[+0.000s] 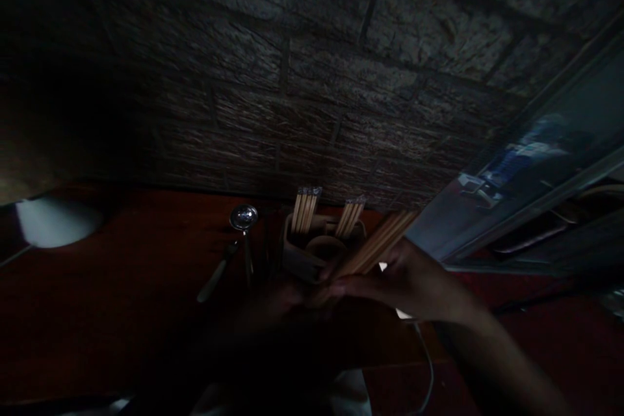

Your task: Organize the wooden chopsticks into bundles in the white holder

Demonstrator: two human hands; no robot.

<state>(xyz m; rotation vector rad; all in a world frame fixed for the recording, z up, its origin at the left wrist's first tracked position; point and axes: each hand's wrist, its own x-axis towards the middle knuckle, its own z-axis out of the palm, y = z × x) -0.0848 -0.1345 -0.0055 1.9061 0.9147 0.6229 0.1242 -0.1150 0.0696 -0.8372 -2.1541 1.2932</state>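
Observation:
The scene is very dark. My right hand [400, 279] reaches in from the lower right and is closed around a bundle of wooden chopsticks [377, 244], tilted up to the right. Just left of it stands a wooden holder [305, 257] with two more bunches of chopsticks [305, 209] upright in it. My left hand [273, 302] is a dim shape below the holder, close to the lower ends of the held chopsticks; its fingers are lost in shadow.
A metal ladle [244, 218] and a pale-handled utensil [214, 276] stand left of the holder on the dark red table [121, 286]. A white dish [51, 221] lies far left. A stone-block wall [316, 78] runs behind, a glass-fronted frame [531, 169] at right.

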